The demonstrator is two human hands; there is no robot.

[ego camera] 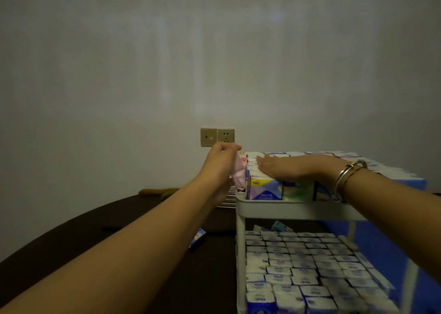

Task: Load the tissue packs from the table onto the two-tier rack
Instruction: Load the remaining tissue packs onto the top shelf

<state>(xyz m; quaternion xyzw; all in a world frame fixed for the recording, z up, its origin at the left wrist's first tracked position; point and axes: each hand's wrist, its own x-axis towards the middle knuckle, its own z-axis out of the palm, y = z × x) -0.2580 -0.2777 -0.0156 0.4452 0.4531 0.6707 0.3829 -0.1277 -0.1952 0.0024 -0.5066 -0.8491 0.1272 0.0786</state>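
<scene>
White plastic rack [296, 209]: two tiers, at 4 o'clock on the dark bench [71, 237], both tiers packed with upright tissue packs.
Top tier packs [267, 189]: tight rows, blue and white wrappers.
Bottom tier packs [307, 266]: dense grid, tops up.
Left hand [220, 163]: fingers curled, pinching a pink tissue pack [239, 174] at the top tier's 9 o'clock edge.
Right hand [293, 168]: spread flat, palm down, pressing on the top tier packs; bangles [347, 177] on the wrist.
Loose pack [198, 238]: lying on the bench at 9 o'clock of the bottom tier.
Wall sockets [217, 137]: at 12 o'clock above the left hand.
</scene>
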